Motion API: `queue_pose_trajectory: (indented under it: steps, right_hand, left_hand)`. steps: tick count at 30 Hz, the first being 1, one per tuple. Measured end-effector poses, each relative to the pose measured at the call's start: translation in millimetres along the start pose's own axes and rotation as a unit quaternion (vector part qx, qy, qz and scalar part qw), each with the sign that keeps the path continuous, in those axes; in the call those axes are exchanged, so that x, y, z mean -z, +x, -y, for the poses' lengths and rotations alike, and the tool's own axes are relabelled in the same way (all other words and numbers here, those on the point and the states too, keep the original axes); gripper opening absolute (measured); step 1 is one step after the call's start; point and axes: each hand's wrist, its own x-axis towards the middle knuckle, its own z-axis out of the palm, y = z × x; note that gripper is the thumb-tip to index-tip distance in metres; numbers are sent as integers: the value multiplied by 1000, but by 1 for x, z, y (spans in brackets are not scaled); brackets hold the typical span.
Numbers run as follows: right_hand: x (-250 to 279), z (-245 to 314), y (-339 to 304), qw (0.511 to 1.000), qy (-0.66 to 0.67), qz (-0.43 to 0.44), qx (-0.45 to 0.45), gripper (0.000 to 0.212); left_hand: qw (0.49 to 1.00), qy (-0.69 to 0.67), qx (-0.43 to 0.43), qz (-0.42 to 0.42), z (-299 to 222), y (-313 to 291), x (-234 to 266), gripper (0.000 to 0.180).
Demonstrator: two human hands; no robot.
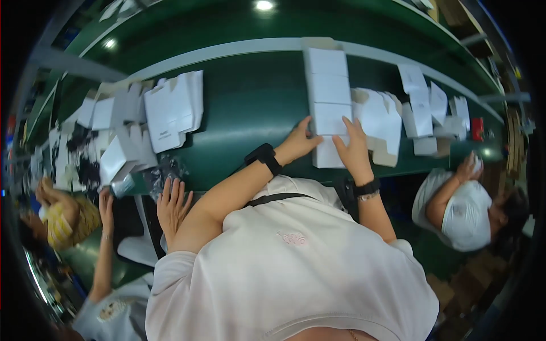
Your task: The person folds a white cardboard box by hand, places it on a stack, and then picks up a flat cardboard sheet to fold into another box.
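Note:
A row of white boxes (330,85) runs away from me on the green table, end to end. My left hand (297,142) is closed against the left side of the row, thumb on the nearer boxes. On the right, my right hand (355,152) grips the same part of the row, thumb and fingertips resting on the white tops. The nearest white box (328,154) lies between my two hands at the table's front edge. Some of my left fingers are hidden behind the row. Both wrists wear black bands.
Flat white cartons (378,122) lie right of the row, with more white boxes (420,113) beyond. Left are stacked cartons (175,108) and clear plastic bags (165,173). A co-worker's hands (173,207) rest near the left edge; another person (463,210) sits right.

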Motion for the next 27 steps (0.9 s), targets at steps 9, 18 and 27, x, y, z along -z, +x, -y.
queue_pose_trajectory:
  steps: [9,18,27]
  right_hand:
    - [-20,105,18,960,115,207,151,48]
    - [-190,233,113,955,210,148,149,74]
    - [-233,232,140,972,126,167,109,40]
  left_hand:
    - [981,35,-144,-124,-104,-146,110,32]
    - [701,571,-403,-141,-231,-292,100,21]
    - [831,345,-178,-398,-134,-267,203,17]
